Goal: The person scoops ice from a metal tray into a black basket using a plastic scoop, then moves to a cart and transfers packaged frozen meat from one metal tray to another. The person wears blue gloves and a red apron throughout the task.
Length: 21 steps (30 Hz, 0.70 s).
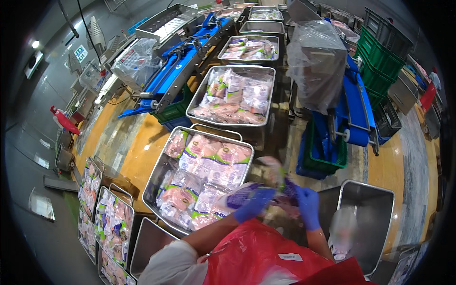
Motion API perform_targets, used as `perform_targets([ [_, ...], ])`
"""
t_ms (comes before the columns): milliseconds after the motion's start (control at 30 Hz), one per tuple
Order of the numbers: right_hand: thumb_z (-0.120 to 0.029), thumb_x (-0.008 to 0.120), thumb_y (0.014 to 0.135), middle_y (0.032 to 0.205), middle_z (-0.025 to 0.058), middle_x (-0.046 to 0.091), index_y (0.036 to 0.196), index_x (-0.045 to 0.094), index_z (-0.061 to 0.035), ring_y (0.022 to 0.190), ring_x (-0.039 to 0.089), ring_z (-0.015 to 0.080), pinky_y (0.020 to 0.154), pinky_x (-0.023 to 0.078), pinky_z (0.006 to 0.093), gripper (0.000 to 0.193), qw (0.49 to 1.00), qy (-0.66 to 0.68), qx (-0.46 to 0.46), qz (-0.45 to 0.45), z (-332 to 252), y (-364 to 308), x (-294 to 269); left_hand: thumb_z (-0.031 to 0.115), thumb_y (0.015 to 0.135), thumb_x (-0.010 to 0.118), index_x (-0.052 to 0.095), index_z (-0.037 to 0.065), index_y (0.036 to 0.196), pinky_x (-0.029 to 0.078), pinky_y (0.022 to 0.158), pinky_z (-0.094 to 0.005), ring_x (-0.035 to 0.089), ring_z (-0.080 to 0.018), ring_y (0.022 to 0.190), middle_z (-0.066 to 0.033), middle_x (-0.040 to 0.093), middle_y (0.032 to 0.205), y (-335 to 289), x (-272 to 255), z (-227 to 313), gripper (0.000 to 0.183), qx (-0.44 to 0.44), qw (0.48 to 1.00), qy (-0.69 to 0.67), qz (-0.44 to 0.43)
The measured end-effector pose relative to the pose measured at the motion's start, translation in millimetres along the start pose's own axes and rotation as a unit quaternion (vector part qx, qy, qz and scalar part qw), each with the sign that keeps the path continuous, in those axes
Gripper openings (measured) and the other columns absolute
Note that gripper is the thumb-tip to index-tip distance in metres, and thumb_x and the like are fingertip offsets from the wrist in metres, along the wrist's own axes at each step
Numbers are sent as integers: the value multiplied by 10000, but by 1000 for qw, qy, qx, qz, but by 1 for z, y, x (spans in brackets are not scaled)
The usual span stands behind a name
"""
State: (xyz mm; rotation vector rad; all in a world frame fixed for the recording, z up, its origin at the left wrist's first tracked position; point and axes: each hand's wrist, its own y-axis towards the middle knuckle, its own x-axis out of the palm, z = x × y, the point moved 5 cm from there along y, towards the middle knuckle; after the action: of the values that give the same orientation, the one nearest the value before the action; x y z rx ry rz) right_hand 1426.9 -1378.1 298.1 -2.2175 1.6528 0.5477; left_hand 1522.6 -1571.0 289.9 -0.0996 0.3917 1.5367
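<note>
The left hand (256, 204), in a blue glove, grips a purple-and-white bag (243, 194) of meat by the right edge of a filled metal bin (160, 161). The right hand (308, 207), gloved alike, grasps a purple pack (287, 198); blur hides whether it is a separate bag. A deep metal tub (368, 228) stands to the right.

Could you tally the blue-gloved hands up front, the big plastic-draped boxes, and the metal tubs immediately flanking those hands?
Blue-gloved hands: 2 (left hand, right hand)
Plastic-draped boxes: 2 (left box, right box)
Metal tubs: 2 (left tub, right tub)
Total: 6
</note>
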Motion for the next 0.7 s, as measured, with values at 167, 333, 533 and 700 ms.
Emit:
perform_targets([
  [167, -207, 589, 928, 640, 129, 558, 756, 580, 64, 607, 474, 158, 556, 405, 376, 321, 957, -16, 41, 285, 62, -119, -171, 198, 967, 454, 617, 2, 1021, 490, 779, -411, 622, -326, 853, -185, 645, 937, 48, 201, 104, 261, 80, 943, -116, -300],
  [333, -260, 544, 955, 687, 157, 564, 776, 576, 46, 615, 510, 230, 585, 416, 412, 356, 883, -177, 208, 382, 192, -191, -216, 190, 874, 540, 595, 25, 974, 491, 742, -470, 610, -390, 859, -194, 619, 937, 32, 290, 99, 201, 178, 872, 64, -451],
  [533, -270, 475, 974, 841, 201, 611, 910, 600, 47, 772, 573, 313, 691, 453, 416, 347, 966, -156, 160, 126, 567, -309, -183, 135, 756, 608, 623, 125, 1127, 520, 742, -455, 625, -348, 937, -153, 630, 1044, 50, 280, 4, 372, 214, 883, 153, -390],
  [700, -657, 451, 880, 1002, 310, 632, 1037, 619, 107, 867, 609, 445, 771, 479, 479, 797, 884, -262, 387, 19, 551, -254, -128, 203, 859, 514, 649, 89, 1086, 509, 843, -447, 639, -365, 964, -179, 659, 1045, 51, 108, -117, 288, -96, 879, 368, -286],
])
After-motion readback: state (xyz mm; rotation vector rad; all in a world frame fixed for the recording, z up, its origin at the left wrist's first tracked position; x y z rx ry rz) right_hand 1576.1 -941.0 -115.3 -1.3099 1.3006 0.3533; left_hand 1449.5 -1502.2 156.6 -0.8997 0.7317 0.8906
